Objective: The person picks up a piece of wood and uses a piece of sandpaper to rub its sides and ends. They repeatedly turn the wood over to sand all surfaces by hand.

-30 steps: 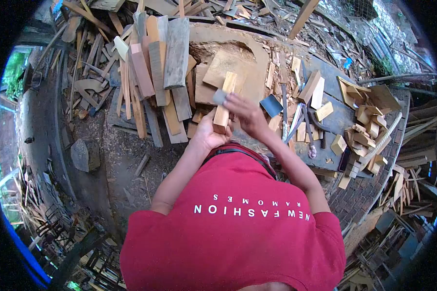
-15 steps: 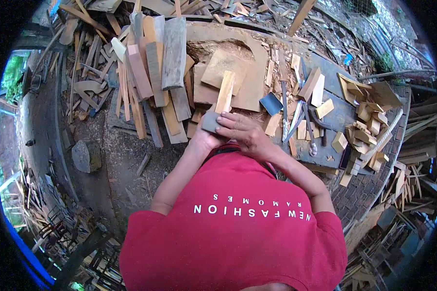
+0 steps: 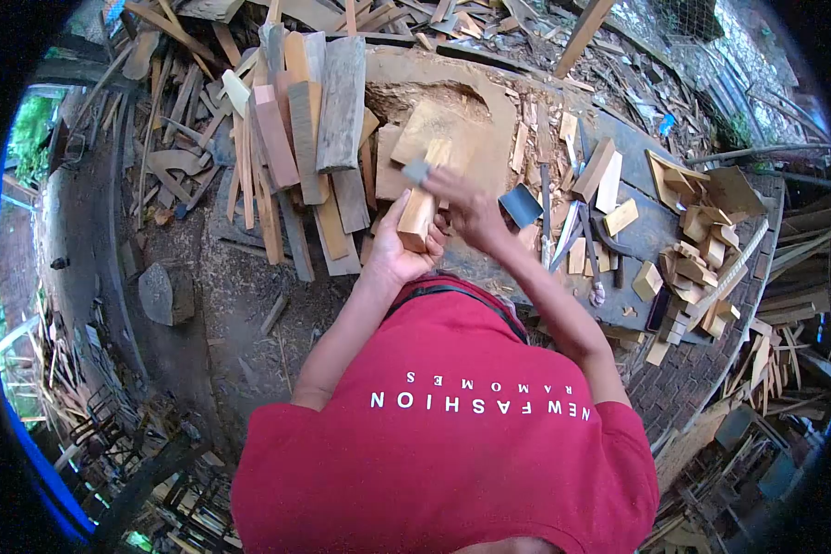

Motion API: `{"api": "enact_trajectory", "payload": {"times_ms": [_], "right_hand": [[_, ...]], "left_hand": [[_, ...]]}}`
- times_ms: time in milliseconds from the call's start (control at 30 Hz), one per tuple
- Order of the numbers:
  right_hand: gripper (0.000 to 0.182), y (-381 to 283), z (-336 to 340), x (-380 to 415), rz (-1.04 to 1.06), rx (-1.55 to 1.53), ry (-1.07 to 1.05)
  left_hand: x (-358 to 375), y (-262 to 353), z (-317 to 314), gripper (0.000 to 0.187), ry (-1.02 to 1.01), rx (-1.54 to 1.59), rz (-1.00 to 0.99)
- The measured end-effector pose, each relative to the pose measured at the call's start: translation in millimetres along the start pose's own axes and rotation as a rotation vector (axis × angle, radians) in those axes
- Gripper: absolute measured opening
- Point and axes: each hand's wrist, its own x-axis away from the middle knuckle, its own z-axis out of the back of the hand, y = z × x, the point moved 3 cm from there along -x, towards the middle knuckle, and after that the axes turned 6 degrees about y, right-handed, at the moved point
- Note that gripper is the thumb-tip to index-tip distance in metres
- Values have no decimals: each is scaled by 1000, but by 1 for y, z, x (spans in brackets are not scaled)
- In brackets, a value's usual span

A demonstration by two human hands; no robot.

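Note:
My left hand point(image 3: 402, 251) is wrapped round the near end of a light wooden block point(image 3: 417, 224), its thumb along the side. The block points away from me over the bench. Above its far part is my right hand point(image 3: 466, 208), somewhat blurred, with a small grey piece of sandpaper point(image 3: 416, 172) at its fingertips. Beyond the hands, a flat square board point(image 3: 425, 129) lies on a wider worn slab point(image 3: 489, 157). To the right of my right hand lies a dark, slightly curled sheet point(image 3: 520, 205).
Planks and offcuts point(image 3: 342, 102) are stacked at the left of the bench. On the right are a curved dark tool point(image 3: 609, 242), loose wood pieces point(image 3: 621, 217) and a heap of small blocks point(image 3: 697, 263). A stump point(image 3: 166, 294) stands on the ground at left.
My right hand has slid forward along the block with the sandpaper, away from my body. The block's near end, covered before, now shows in my left hand.

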Motion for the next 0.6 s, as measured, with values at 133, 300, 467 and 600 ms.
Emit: {"api": "enact_trajectory", "payload": {"times_ms": [133,300,467,600], "right_hand": [[56,-56,22,29,56,-103,-151],[59,-24,18,18,78,-28,-55],[54,47,5,-27,18,125,50],[55,36,4,-31,-38,159,38]], "left_hand": [[-1,-6,-2,38,95,-9,-171],[0,-10,-2,44,-82,7,-26],[0,-7,2,53,-48,-32,12],[-6,-4,4,52,-40,23,43]]}}
